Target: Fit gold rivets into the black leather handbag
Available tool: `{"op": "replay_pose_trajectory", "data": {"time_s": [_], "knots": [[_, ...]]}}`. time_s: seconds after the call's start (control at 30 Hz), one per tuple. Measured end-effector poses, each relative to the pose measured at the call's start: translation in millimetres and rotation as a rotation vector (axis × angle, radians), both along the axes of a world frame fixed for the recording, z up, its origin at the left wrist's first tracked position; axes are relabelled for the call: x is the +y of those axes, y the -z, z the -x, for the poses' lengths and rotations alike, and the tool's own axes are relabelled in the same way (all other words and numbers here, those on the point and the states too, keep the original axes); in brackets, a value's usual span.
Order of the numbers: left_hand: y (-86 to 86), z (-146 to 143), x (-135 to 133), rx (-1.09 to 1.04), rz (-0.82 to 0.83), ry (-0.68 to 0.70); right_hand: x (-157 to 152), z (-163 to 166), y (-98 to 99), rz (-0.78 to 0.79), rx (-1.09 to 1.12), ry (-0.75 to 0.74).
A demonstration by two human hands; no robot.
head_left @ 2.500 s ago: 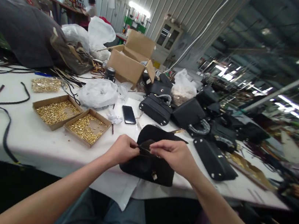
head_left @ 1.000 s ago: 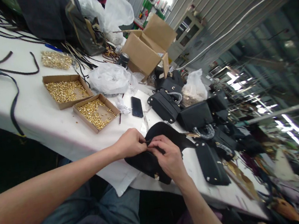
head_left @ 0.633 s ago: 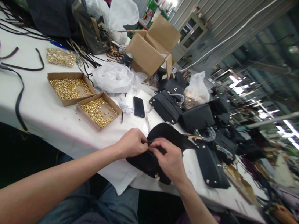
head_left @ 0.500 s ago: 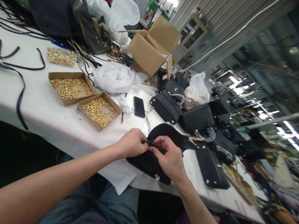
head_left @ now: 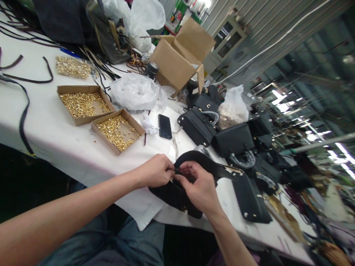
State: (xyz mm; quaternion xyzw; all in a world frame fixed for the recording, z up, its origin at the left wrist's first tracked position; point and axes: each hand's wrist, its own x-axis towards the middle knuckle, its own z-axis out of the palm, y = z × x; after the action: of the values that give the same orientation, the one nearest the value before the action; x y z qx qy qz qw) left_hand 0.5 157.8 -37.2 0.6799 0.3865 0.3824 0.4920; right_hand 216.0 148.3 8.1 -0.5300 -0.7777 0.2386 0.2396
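Note:
A black handbag [head_left: 170,199] lies at the table's near edge, its flap folded back away from me and a gold fitting on its near side. My left hand [head_left: 159,170] is closed in a pinch at the bag's upper edge. Opposite it, my right hand [head_left: 201,187] curls over the bag, thumb and fingers drawn together on the same edge. The fingertips of both hands nearly meet there. Any small part between them is hidden.
Two cardboard trays [head_left: 95,126] of small gold hardware sit to the left on the white table [head_left: 52,135]. Beyond my hands lie a phone [head_left: 164,127] and a plastic bag [head_left: 135,91]. Several black handbags [head_left: 233,139] crowd the right side, and an open carton [head_left: 174,65] stands behind.
Both hands stay at the same spot on the bag with only slight finger shifts. The bag's flap has dropped a little.

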Motion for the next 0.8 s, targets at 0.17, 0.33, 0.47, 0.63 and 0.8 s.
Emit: {"op": "replay_pose_trajectory", "data": {"time_s": [0.17, 0.33, 0.47, 0.63, 0.8], "knots": [[-6.9, 4, -3, 0.042, 0.027, 0.007, -2, 1, -1.7, 0.086, 0.076, 0.034], [-7.3, 0, -9, 0.067, 0.013, -0.046, -5, 8, -13.4, 0.146, 0.052, 0.035], [-9.0, -1, -12, 0.076, 0.014, -0.059, -7, 12, -20.4, 0.129, -0.013, 0.029], [-14.7, 3, -14, 0.083, 0.029, -0.072, -12, 13, -19.1, 0.079, -0.015, 0.068], [-14.1, 7, -17, 0.056, 0.051, -0.07, -17, 14, -16.6, -0.002, -0.022, 0.028]]}}
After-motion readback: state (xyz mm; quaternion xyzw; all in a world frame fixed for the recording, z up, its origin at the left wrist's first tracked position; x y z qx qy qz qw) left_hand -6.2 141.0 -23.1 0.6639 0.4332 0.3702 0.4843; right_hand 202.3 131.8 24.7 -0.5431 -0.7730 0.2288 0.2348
